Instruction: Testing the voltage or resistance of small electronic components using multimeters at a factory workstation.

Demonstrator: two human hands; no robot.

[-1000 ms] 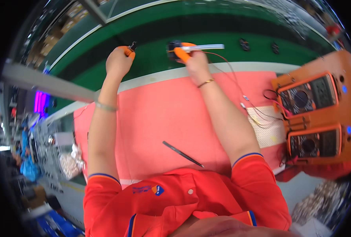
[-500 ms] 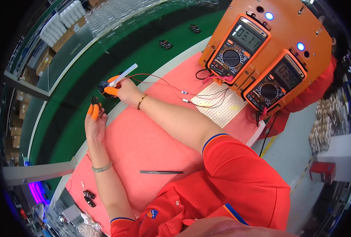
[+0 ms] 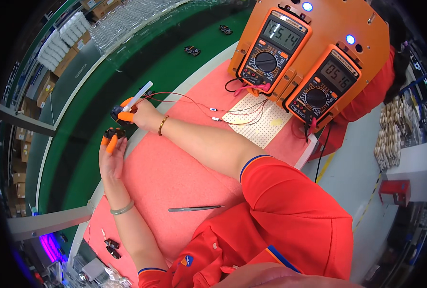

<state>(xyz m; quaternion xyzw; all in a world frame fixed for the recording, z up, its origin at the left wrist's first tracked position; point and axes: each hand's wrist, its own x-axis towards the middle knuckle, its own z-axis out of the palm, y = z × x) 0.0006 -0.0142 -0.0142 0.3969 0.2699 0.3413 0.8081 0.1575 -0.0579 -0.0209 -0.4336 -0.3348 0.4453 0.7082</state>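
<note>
Beyond the pink tabletop's far edge, the right hand has its grip closed round a dark part and a pale translucent tube, over the green belt! Just beside it, palm turned up, the left hand pinches a small dark piece in orange-capped fingertips. Nearer the body lie slim tweezers; off right, two multimeters show lit readings, and a red wire curves across from the right hand.

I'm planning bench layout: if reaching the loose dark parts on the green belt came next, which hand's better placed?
Probably the right hand: it is nearer both dark parts; the left hand sits farther away. Each hand holds something, though.
</note>
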